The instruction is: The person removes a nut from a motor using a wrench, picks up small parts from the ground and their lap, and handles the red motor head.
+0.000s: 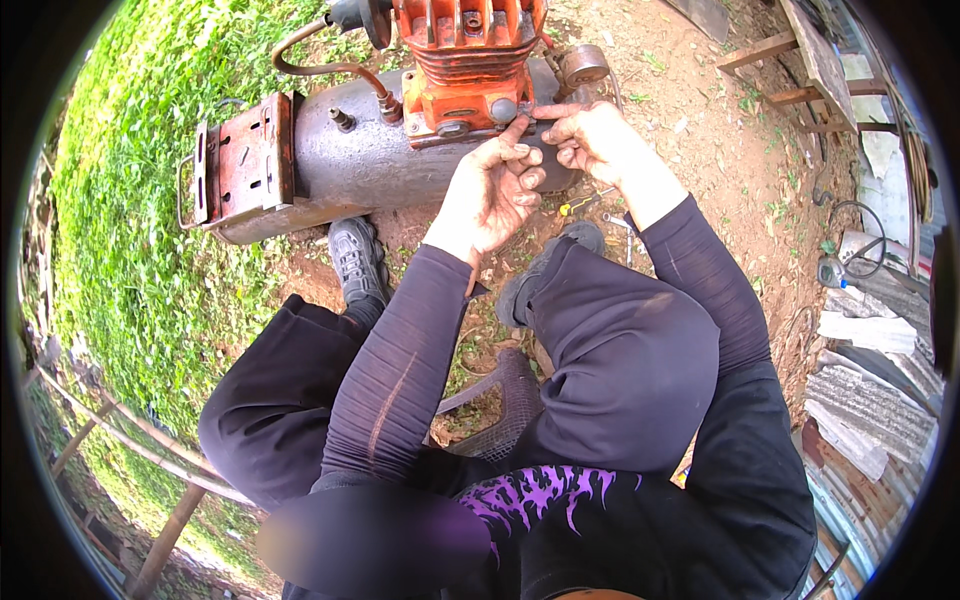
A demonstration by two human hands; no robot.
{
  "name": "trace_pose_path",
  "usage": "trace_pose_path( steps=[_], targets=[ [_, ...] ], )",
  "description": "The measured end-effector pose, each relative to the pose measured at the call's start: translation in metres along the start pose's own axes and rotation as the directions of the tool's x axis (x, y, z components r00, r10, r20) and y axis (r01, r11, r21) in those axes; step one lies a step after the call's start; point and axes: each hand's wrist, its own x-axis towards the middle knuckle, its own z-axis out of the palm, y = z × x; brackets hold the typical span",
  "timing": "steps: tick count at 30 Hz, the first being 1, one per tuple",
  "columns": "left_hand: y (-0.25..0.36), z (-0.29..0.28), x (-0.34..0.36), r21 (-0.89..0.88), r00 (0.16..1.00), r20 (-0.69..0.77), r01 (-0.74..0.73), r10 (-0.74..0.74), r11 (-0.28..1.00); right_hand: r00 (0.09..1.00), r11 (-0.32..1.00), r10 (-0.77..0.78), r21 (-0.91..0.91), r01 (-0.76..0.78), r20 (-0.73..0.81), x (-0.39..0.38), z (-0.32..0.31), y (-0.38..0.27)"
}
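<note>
An orange finned compressor pump (465,70) sits on top of a dark, worn cylindrical tank (355,165). Both hands meet at the near right corner of the pump's base. My left hand (495,188) reaches its index fingertip to that corner, the other fingers curled loosely with the palm side showing. From the right, my right hand (592,145) points its index finger to the same spot, thumb and remaining fingers bent in. Any small part between the fingertips is too small to make out. Just left of them is a round grey plug (503,110) on the base.
A yellow-handled screwdriver (578,205) and a wrench (622,222) lie on the dirt by my right shoe (522,295). On the tank's left end is a rusty orange mounting plate (245,160). Corrugated sheets (865,410) and a wooden bench (820,65) stand right; grass (120,200) spreads left.
</note>
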Motion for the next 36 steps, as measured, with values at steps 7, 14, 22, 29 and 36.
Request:
trace_pose_path(
  steps=[7, 14, 22, 29, 36],
  targets=[
    [-0.002, -0.004, 0.002, -0.025, 1.000, 0.018, -0.004, 0.004, 1.000, 1.000, 0.998, 0.017, 0.058, -0.017, 0.003, -0.001, 0.002, 0.001],
    [-0.003, -0.002, 0.002, -0.020, 0.999, 0.032, -0.017, 0.017, 1.000, 0.999, 1.000, 0.004, 0.007, -0.004, 0.034, -0.002, 0.010, 0.002],
    [-0.011, -0.006, -0.008, 0.446, 0.989, -0.126, 0.130, -0.082, 0.885, 0.924, 0.940, -0.298, -0.240, 0.241, -0.240, 0.005, -0.027, 0.022],
    [-0.040, -0.065, -0.042, 0.629, 0.908, -0.414, 0.334, -0.061, 0.702, 0.816, 0.539, -0.549, -0.823, 0.179, -0.182, -0.015, -0.012, 0.031],
    [-0.026, -0.117, -0.071, 0.679, 0.838, -0.546, 0.451, -0.012, 0.580, 0.929, 0.955, -0.295, -0.080, 0.285, -0.224, -0.030, -0.073, 0.048]
  ],
)
